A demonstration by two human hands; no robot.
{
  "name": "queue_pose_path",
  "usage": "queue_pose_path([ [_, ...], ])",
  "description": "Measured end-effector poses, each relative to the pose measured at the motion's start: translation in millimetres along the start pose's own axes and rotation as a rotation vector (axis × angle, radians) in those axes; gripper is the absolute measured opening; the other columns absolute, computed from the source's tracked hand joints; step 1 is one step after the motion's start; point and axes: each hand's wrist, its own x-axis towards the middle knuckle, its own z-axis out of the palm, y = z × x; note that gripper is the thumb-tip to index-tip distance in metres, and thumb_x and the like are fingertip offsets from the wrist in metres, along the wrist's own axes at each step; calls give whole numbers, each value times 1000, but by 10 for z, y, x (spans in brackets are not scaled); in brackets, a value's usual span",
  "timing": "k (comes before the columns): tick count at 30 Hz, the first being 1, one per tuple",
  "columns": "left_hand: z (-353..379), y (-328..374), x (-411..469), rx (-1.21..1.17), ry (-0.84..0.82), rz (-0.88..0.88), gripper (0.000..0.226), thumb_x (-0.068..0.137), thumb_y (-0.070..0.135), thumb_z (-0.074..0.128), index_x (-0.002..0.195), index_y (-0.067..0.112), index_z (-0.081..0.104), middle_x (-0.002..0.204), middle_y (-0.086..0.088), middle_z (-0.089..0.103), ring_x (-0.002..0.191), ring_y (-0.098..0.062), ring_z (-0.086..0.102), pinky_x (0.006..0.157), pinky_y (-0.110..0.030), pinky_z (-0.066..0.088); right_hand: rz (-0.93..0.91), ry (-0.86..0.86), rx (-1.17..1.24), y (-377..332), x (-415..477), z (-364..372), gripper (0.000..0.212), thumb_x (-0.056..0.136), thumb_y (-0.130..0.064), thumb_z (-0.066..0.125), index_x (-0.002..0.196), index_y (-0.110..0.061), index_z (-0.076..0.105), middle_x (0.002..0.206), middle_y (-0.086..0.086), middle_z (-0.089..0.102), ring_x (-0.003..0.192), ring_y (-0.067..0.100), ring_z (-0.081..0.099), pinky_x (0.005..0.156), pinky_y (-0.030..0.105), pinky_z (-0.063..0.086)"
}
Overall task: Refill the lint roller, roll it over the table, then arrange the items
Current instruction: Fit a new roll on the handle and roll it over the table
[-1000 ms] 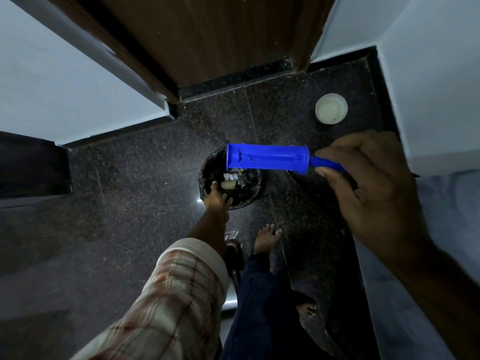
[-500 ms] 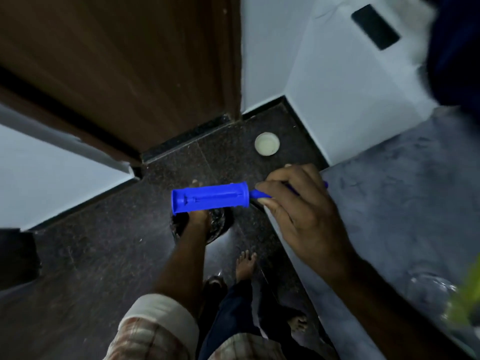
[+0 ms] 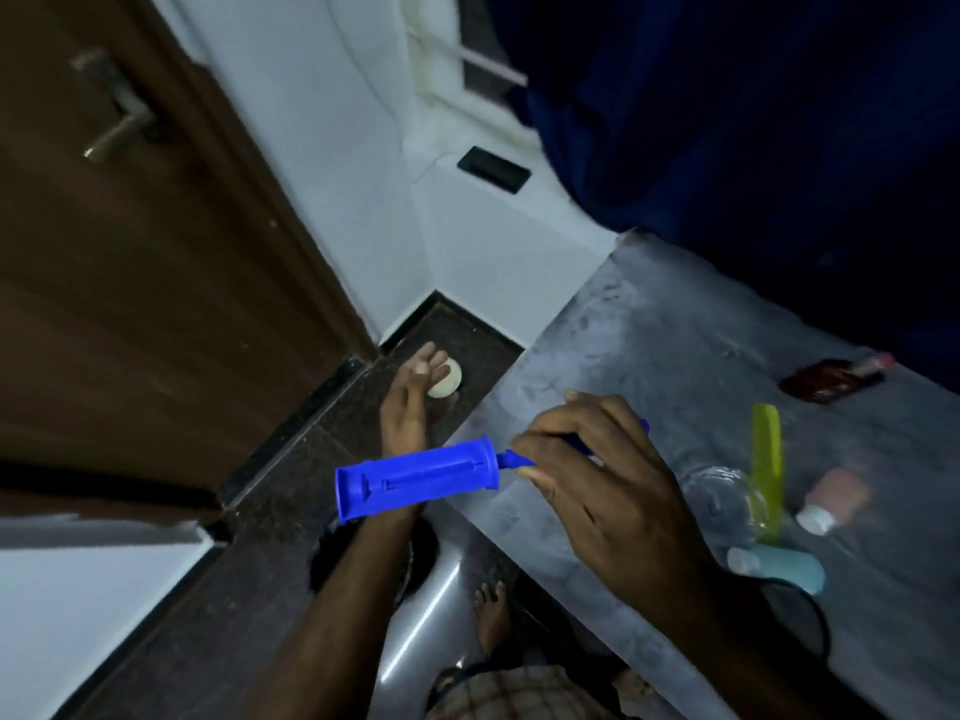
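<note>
Grey table (image 3: 675,356) now swings into view beside dark floor. Our right hand (image 3: 618,491) pinches bare blue lint roller (image 3: 418,478) by handle; left hand (image 3: 410,402), lifted from bin, hangs empty, fingers spread, beyond the roller barrel. We judge refill next.

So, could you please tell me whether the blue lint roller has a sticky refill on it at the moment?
Bare: the lint roller shows only its blue plastic core, ribs and slot exposed, held by the right hand.
</note>
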Motion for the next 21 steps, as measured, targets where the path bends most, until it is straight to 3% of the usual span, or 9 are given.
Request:
queue_pose_path([
  [3, 447, 77, -138, 68, -117, 55, 37, 117, 17, 42, 147, 5, 60, 136, -13, 71, 137, -28, 65, 107, -41, 60, 79, 45, -32, 142, -263, -314, 16, 102, -19, 61, 99, -12, 75, 101, 3, 66, 92, 23, 59, 105, 39, 47],
  [5, 766, 77, -309, 116, -233, 82, 37, 117, 16, 41, 146, 6, 60, 140, -16, 70, 137, -26, 65, 97, -31, 63, 171, 54, -70, 227, -469, -541, 14, 101, -18, 62, 101, -12, 75, 103, 2, 67, 94, 24, 60, 104, 39, 48],
  [9, 1429, 7, -692, 207, -402, 115, 39, 117, 16, 41, 149, 3, 58, 143, -18, 69, 136, -28, 66, 102, -39, 63, 302, 107, -106, 384, -963, -935, 13, 100, -18, 63, 105, -14, 74, 107, 1, 66, 99, 24, 60, 99, 41, 48],
  [14, 2194, -270, -1183, 286, -547, 102, 37, 116, 12, 41, 145, 0, 60, 141, -22, 68, 136, -35, 65, 109, -56, 58, 434, 194, -149, 582, -1563, -1385, 15, 100, -19, 60, 104, -14, 74, 107, 0, 66, 102, 21, 59, 93, 30, 48],
  [17, 2572, -474, -1468, 319, -661, 95, 33, 116, 11, 40, 140, 7, 63, 137, -20, 69, 129, -28, 68, 105, -50, 60, 506, 221, -184, 703, -1886, -1628, 14, 98, -16, 63, 106, -13, 74, 110, 0, 67, 101, 22, 59, 92, 28, 47],
  [21, 3004, -800, -1807, 374, -810, 80, 31, 116, 13, 42, 138, 11, 64, 126, -4, 74, 120, -13, 70, 97, -34, 61, 599, 278, -249, 845, -2314, -1886, 17, 91, -8, 71, 107, -13, 74, 107, 2, 66, 98, 24, 60, 86, 34, 50],
])
